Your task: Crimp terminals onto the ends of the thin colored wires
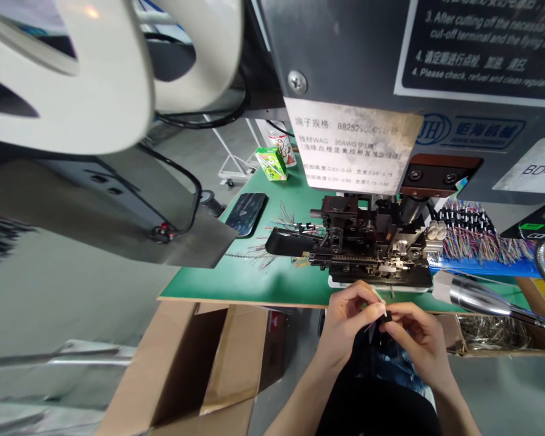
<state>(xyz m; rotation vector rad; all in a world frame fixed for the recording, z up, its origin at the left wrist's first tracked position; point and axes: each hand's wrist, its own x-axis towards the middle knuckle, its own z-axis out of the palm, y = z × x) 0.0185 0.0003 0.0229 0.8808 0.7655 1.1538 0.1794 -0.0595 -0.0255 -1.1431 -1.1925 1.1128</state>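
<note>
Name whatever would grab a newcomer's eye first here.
The big grey machine filling the upper right, with its white paper label, stands out most. Below its dark metal mechanism, two hands pinch thin wires. A spread of colourful wires lies at right.

Green table (200, 284) beneath 1 dark crimping machine (367, 242), 2 bare hands (384, 324) pinching thin wires (379, 298).

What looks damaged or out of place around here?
The paper label on the front of the machine looks worn: smudges obscure some print, and its right side is yellowed. Nothing else clearly stands out.
</note>
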